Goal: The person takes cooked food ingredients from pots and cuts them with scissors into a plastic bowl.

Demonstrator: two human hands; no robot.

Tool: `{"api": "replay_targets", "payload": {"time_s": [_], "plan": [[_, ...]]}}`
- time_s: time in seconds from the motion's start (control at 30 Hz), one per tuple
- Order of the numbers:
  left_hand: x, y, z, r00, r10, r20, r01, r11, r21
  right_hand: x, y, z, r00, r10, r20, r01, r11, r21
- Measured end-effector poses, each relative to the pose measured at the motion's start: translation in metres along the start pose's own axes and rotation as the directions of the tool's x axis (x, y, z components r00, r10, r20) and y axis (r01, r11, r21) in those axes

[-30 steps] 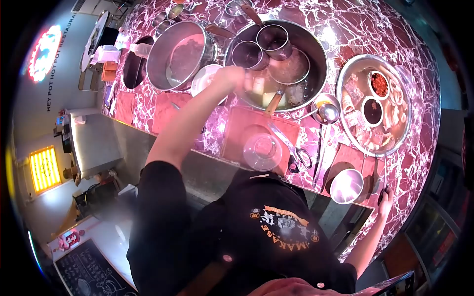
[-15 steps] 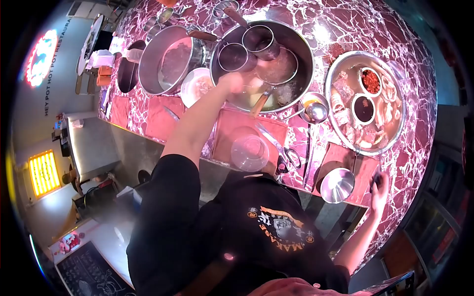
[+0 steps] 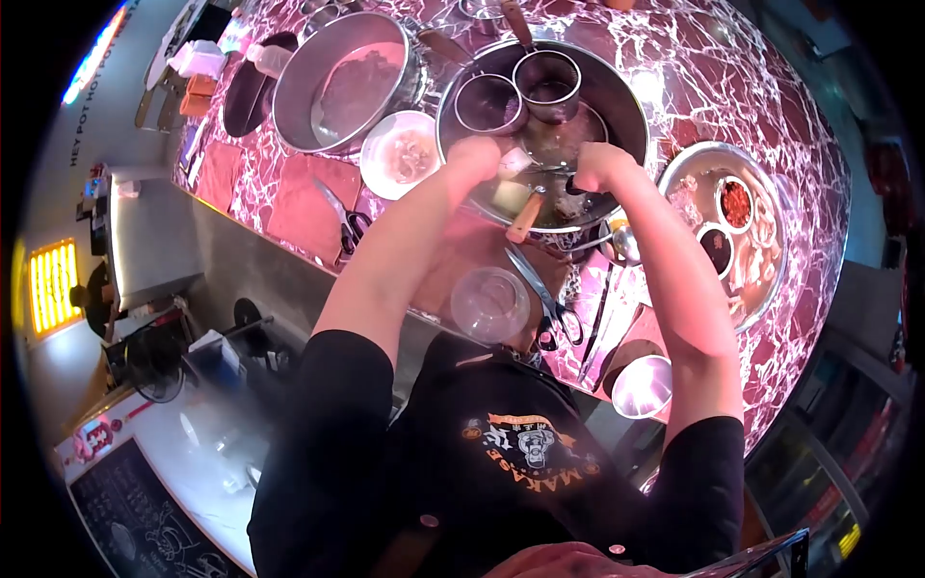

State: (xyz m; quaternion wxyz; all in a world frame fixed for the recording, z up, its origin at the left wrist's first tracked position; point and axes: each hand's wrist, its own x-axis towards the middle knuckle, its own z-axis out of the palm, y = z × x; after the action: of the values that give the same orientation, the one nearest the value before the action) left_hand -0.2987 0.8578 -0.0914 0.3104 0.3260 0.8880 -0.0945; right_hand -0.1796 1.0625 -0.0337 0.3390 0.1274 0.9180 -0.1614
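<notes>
Over the big metal pot (image 3: pixel 640 125), both of my hands are close together. My left hand (image 3: pixel 476 159) is closed at its left side, with a pale piece of food (image 3: pixel 515 162) at the fingertips. My right hand (image 3: pixel 605 167) is closed around a black-handled utensil (image 3: pixel 570 183), whose thin metal part points left; its kind is hard to make out. Two strainers with wooden handles, a left strainer (image 3: pixel 488 103) and a right strainer (image 3: pixel 546 85), sit in the pot. A wooden handle (image 3: pixel 526 214) leans over its near rim. Broth and food pieces lie below my hands.
A white bowl (image 3: pixel 374 159) and another large pot (image 3: pixel 289 116) stand left. Scissors (image 3: pixel 554 313), a clear bowl (image 3: pixel 489 303) and a metal bowl (image 3: pixel 643 385) lie near the front edge. A ladle (image 3: pixel 626 247) and a food tray (image 3: pixel 782 217) are right.
My right hand has come from the table's right front edge to the pot, bringing the black-handled utensil. My left hand stays over the pot's left side. The camera view has shifted.
</notes>
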Motion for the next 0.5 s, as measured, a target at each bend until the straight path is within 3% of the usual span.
{"api": "replay_targets", "payload": {"time_s": [0.1,0.2,0.33,0.5], "plan": [[0.009,-0.007,0.009,1.000,0.013,0.002,-0.013,1.000,-0.020,0.018,-0.016,0.003,0.995,0.025,0.097,-0.027,0.999,0.019],[0.008,-0.007,0.007,1.000,0.011,0.001,-0.011,0.996,-0.091,0.026,-0.009,0.032,0.996,-0.044,-0.083,0.041,0.998,-0.039],[-0.017,-0.005,-0.008,0.996,0.019,-0.083,-0.032,0.988,-0.149,-0.016,-0.004,0.026,0.983,-0.075,-0.166,0.052,0.989,-0.136],[-0.073,-0.022,-0.020,0.981,0.006,-0.192,-0.053,0.969,-0.241,-0.088,-0.002,0.010,0.884,-0.245,-0.398,0.155,0.957,-0.245]]}}
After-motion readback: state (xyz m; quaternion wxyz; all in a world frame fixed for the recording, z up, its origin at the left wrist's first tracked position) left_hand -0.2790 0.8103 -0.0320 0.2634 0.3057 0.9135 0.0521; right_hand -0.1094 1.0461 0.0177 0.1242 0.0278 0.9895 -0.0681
